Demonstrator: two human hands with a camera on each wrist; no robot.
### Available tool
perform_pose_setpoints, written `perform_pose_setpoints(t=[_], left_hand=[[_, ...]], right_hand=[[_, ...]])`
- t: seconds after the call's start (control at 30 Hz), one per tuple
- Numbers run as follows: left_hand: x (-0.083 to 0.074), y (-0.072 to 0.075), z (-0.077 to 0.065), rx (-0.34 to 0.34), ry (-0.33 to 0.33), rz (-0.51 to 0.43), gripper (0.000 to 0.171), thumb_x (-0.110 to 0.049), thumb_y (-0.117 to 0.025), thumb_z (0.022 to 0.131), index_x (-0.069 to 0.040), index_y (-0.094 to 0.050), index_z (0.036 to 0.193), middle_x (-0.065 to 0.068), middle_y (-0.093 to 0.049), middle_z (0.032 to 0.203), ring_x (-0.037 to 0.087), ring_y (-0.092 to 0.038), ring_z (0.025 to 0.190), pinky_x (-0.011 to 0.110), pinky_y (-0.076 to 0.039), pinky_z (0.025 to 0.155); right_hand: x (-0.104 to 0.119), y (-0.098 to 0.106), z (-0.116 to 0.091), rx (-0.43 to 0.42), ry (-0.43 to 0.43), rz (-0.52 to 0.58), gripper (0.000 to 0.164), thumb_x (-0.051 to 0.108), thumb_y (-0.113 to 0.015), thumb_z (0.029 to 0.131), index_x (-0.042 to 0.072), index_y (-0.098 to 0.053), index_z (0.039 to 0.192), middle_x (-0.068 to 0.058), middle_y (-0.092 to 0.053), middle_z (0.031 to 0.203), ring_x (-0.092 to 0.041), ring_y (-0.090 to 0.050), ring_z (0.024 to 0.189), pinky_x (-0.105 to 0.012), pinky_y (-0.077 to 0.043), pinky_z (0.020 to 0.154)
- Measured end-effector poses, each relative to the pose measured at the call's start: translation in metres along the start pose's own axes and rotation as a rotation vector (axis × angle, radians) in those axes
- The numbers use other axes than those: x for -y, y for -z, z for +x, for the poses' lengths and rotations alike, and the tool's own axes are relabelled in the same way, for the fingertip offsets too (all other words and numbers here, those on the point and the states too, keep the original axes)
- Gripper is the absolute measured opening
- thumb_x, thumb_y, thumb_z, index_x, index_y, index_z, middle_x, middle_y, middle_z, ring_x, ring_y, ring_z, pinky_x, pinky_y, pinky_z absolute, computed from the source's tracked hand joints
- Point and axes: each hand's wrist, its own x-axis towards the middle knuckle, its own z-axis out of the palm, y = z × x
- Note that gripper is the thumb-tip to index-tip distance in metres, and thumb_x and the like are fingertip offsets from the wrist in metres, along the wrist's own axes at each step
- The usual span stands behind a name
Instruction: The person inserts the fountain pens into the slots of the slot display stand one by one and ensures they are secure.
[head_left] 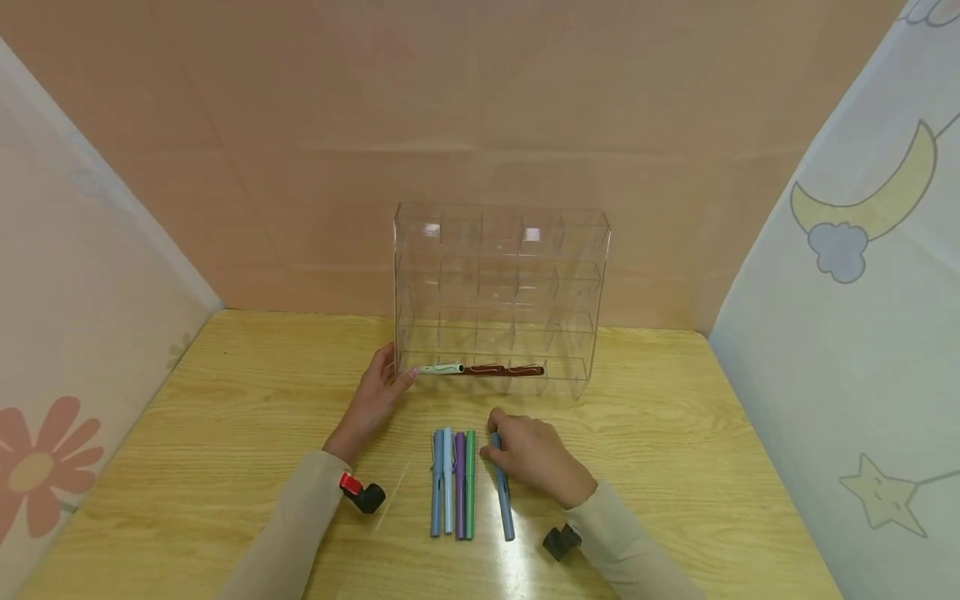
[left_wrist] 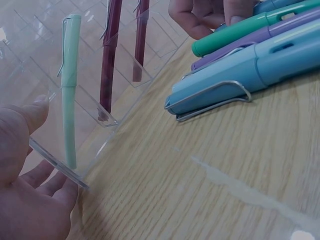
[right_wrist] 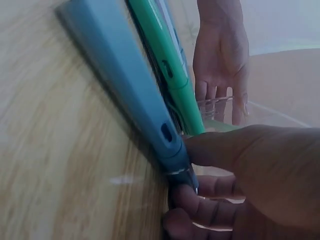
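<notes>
A clear acrylic pen rack (head_left: 497,343) stands on the table, with a mint green pen (left_wrist: 70,95) and two dark red pens (head_left: 486,370) in its bottom row. My left hand (head_left: 375,398) grips the rack's lower left side, thumb in front and fingers behind the panel (left_wrist: 60,165). In front of the rack, my right hand (head_left: 536,454) pinches a grey-blue pen (right_wrist: 130,80) by its capped end; its other end points toward me. To the left of that pen lie a blue pen (head_left: 437,483), a light blue pen (head_left: 448,479), a purple pen (head_left: 460,487) and a green pen (head_left: 470,483), side by side.
The wooden table (head_left: 652,450) is bounded by a tan backdrop (head_left: 315,167) behind the rack. Patterned cloth panels stand at the left (head_left: 97,275) and right (head_left: 840,358). A black wrist device (head_left: 561,542) sits by the right sleeve.
</notes>
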Motion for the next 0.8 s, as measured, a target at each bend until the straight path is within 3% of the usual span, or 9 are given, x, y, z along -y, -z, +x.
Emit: perform_pose_setpoints(t=[0.13,0.43,0.8], left_hand=[[0.0,0.0,0.001,0.001,0.002,0.004,0.072,-0.032,-0.059,0.111,-0.013,-0.021,0.169,0.016,-0.023,0.177,0.042,-0.026,0.165,0.057,-0.029,0.133],[0.0,0.0,0.0,0.001,0.0,0.007,0.071,-0.031,-0.059,0.111,-0.014,-0.021,0.169,0.017,-0.023,0.177,0.043,-0.025,0.165,0.059,-0.029,0.132],[0.001,0.001,0.0,0.004,-0.008,0.015,0.075,-0.031,-0.061,0.11,-0.011,-0.019,0.169,0.019,-0.023,0.176,0.044,-0.026,0.164,0.058,-0.031,0.132]], right_hand=[[0.002,-0.001,-0.001,-0.027,0.017,-0.05,0.021,0.028,-0.077,0.098,0.013,-0.062,0.102,0.011,-0.045,0.064,-0.005,-0.036,0.054,-0.022,-0.028,0.047],[0.005,-0.001,-0.007,-0.132,0.054,-0.176,0.01,0.014,-0.072,0.097,0.008,-0.065,0.1,0.004,-0.059,0.071,-0.007,-0.04,0.052,-0.02,-0.03,0.043],[0.006,0.016,-0.011,-0.18,0.044,-0.185,0.015,0.017,-0.075,0.097,0.007,-0.068,0.103,0.006,-0.053,0.069,-0.004,-0.035,0.05,-0.017,-0.023,0.042]])
